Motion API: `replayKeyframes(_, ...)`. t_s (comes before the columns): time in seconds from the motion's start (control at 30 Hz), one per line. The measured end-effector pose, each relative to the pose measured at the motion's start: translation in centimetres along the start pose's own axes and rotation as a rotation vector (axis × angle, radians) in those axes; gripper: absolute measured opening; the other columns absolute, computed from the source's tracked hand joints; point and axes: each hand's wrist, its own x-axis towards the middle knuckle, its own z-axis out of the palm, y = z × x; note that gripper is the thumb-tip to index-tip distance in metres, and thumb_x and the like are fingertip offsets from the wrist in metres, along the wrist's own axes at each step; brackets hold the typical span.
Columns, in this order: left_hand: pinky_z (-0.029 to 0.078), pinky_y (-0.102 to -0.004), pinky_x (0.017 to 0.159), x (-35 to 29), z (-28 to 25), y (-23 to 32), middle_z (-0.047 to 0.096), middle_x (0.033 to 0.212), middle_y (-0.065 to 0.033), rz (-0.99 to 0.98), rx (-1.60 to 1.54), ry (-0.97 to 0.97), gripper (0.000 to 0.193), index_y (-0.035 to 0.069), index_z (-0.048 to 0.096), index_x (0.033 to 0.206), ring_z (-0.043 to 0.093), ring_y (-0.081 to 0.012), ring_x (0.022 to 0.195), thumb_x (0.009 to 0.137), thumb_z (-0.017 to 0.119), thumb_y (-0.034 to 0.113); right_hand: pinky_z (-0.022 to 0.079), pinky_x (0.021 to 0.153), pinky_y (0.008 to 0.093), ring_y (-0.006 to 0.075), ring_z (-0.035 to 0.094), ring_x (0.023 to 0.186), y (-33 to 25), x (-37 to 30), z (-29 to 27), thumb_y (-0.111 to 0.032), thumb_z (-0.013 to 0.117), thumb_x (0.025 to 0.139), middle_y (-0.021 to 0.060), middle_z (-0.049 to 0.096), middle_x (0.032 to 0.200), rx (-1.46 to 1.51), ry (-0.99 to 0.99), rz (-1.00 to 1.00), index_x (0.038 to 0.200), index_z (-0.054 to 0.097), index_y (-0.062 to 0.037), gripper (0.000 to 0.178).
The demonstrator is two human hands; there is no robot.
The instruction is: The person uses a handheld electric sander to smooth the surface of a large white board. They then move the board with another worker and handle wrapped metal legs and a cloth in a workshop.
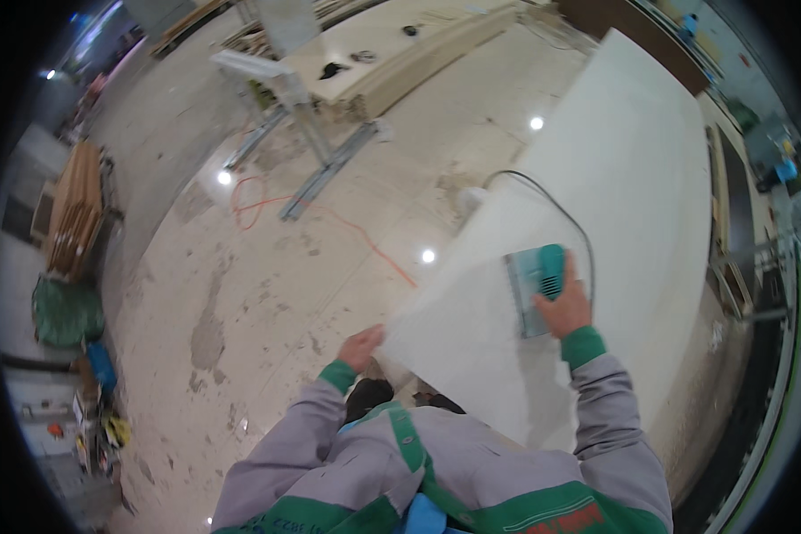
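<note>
- The right hand [570,307] is grasping the teal power tool [552,270] from its right side, probably for steering it while its flat base is lying against the board.
- That tool is sitting on the near part of the white board [636,169].
- The left hand [359,348] is reaching to the board's near left edge, perhaps for steadying; whether it is gripping, I cannot tell.
- A dark cord [556,204] is looping along the tool's far and right sides, seemingly leaving its left side unobstructed.
</note>
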Motion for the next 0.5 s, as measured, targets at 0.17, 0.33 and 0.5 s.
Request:
replayKeyframes(0.17,0.045,-0.0379,0.107,4.6,-2.2,0.8,0.066,0.132,-0.0184,0.275,0.325,-0.052,0.064,0.000,0.058,0.140,0.061,-0.0318,0.124,0.105,0.045,0.052,0.052,0.098,0.0487,0.0450,0.064,0.115,4.1,10.8,-1.6,-0.040,0.080,0.075,0.0310,0.063,0.129,0.052,0.172,0.134,0.162,0.022,-0.0127,0.108)
replayKeyframes(0.33,0.040,-0.0457,0.113,7.8,-12.9,-4.8,0.056,0.145,-0.0218,-0.099,0.323,-0.091,0.072,0.001,0.055,0.142,0.053,-0.0398,0.133,0.102,0.039,0.059,0.047,0.108,0.0435,0.0389,0.059,0.127,6.9,12.8,-1.0,-0.038,0.078,0.080,0.0250,0.058,0.142,0.096,0.352,0.185,0.160,0.027,-0.0059,0.100)
replayKeyframes(0.5,0.033,-0.0472,0.118,6.6,-30.3,-16.1,0.054,0.148,-0.0216,-0.551,0.527,-0.050,0.078,0.002,0.060,0.139,0.047,-0.0392,0.139,0.100,0.034,0.065,0.047,0.107,0.0420,0.0379,0.058,0.127,0.1,5.2,2.4,-0.026,0.072,0.086,0.0227,0.055,0.145,0.225,0.327,0.368,0.164,0.020,-0.0160,0.094)
